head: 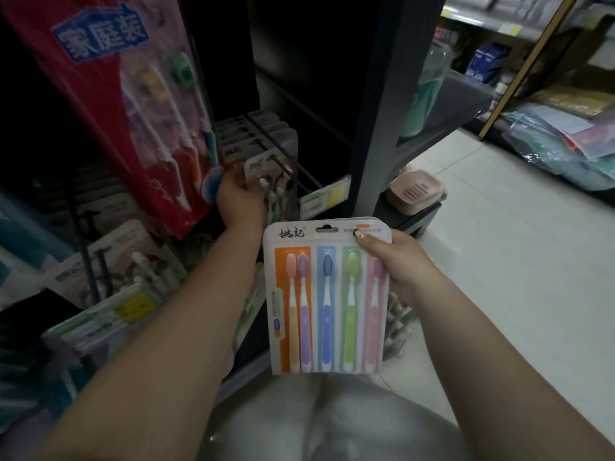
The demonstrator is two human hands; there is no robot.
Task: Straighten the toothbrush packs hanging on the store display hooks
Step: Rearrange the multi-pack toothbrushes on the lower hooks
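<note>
Two hands busy: big red family pack (pixel 133 104) hangs tilted far left, right hand (pixel 397 261) pinches the five-brush pack (pixel 327 294) off its hook, left hand (pixel 238 197) grips a hanging pack (pixel 263 171) on the rack; plenty left to straighten

Five-brush pack (pixel 327 299): clear blister on white card, brushes upright, heads up, in orange, purple, blue, green and pink. Off the hooks, held roughly upright, facing the camera, by its top right corner.

Grey-carded packs (pixel 263 174): a row strung one behind another on a dark display hook (pixel 266 143), front pack at the hook's near end, dark-and-white brushes inside.

Large red family pack (pixel 133 104): hangs tilted, upper left, blurred.

More packs (pixel 109 261) on lower-left hooks, skewed.
</note>
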